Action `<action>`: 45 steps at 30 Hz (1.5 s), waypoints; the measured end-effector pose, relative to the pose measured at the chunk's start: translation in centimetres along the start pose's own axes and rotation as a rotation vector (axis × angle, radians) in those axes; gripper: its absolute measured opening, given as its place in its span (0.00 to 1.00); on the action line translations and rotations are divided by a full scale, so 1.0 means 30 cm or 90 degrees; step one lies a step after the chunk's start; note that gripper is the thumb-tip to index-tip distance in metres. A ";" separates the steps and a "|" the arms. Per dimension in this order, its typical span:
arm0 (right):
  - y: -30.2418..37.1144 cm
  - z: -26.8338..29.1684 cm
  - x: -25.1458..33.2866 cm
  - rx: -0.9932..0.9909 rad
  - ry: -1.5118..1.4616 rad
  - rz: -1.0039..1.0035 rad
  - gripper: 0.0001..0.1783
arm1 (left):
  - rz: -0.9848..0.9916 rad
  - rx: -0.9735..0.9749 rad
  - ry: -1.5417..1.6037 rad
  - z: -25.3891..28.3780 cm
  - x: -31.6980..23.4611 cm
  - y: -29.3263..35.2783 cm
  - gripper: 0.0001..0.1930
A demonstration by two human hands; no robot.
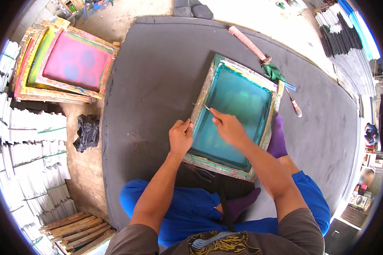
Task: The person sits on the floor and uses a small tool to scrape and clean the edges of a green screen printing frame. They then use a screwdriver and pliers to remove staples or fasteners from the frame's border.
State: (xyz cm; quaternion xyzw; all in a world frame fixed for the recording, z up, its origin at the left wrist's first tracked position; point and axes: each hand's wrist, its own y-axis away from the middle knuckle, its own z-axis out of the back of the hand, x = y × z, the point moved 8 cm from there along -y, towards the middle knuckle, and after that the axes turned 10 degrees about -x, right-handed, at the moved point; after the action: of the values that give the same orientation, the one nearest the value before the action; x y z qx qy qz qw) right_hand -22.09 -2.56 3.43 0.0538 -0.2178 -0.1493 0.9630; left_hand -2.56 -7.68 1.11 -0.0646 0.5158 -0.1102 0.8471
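The frame [206, 85] lies at our twelve o'clock. Our left hand [181, 136] grips its nine-o'clock edge; our right hand [229, 126] grasps a thin tool [207, 107], best kept clear of the mesh [243, 106].

Blue-green mesh [249, 106] in a worn wooden frame [207, 84]; a slim tool [207, 108] at its left rail

The frame lies mesh-up over the dark grey mat [157, 76], turned so its far end leans to the right; its rails are scuffed and crusted with paint, teal at the far left corner, white and yellow along the far rail; the mesh looks cloudy, greener in its middle; the tool, mostly hidden in the right hand's fingers [215, 114], shows a thin, pale tip.
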 end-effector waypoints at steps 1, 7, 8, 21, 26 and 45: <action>-0.002 0.021 0.024 0.025 0.054 -0.001 0.26 | 0.004 0.001 -0.001 0.002 -0.002 -0.001 0.11; -0.003 0.048 0.062 0.068 0.031 -0.010 0.26 | -0.011 -0.005 -0.018 0.004 0.003 -0.001 0.11; -0.009 0.043 0.057 0.061 -0.013 -0.006 0.26 | -0.013 -0.005 -0.022 0.006 0.003 0.001 0.11; 0.002 -0.116 -0.064 0.185 -0.485 -0.217 0.26 | 0.013 0.010 -0.023 0.007 -0.005 -0.006 0.12; -0.002 -0.081 -0.059 -0.091 -0.062 0.072 0.27 | 0.025 0.010 -0.018 0.015 0.002 -0.006 0.11; -0.004 0.030 -0.056 -0.128 -0.142 0.074 0.23 | 0.030 -0.018 0.010 0.007 -0.010 -0.020 0.13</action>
State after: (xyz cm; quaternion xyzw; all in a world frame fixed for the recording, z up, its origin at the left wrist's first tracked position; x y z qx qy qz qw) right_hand -23.96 -2.19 3.55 -0.0725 -0.3100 -0.1198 0.9404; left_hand -2.59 -8.20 1.59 -0.0640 0.5253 -0.0835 0.8444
